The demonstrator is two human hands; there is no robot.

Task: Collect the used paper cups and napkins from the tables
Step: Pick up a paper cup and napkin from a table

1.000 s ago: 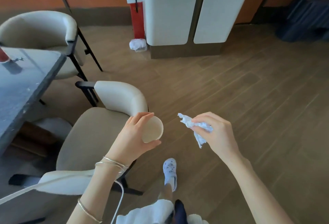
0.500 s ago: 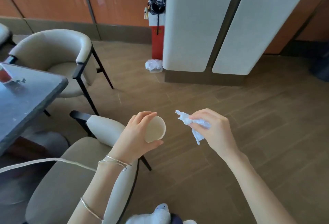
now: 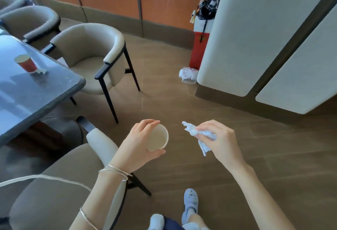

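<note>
Barely shifted, left hand (image 3: 135,145) grips cup (image 3: 158,137), right hand (image 3: 224,139) pinches napkin (image 3: 197,135).

Bright, soft daylight, no hard shadows. Pale blue glare sheet across the dark counter (image 3: 54,87), so light prob. comes from the left/far side. Dim pools under it & by the near chair (image 3: 60,184). Wide-angle bend: white panels (image 3: 255,29) lean & curve at rt edge. Blur smears the far-left chair (image 3: 27,19). Fairly sharp: left hand (image 3: 135,145) w/ paper cup (image 3: 157,138), right hand (image 3: 224,142) w/ napkin (image 3: 200,134).
</note>
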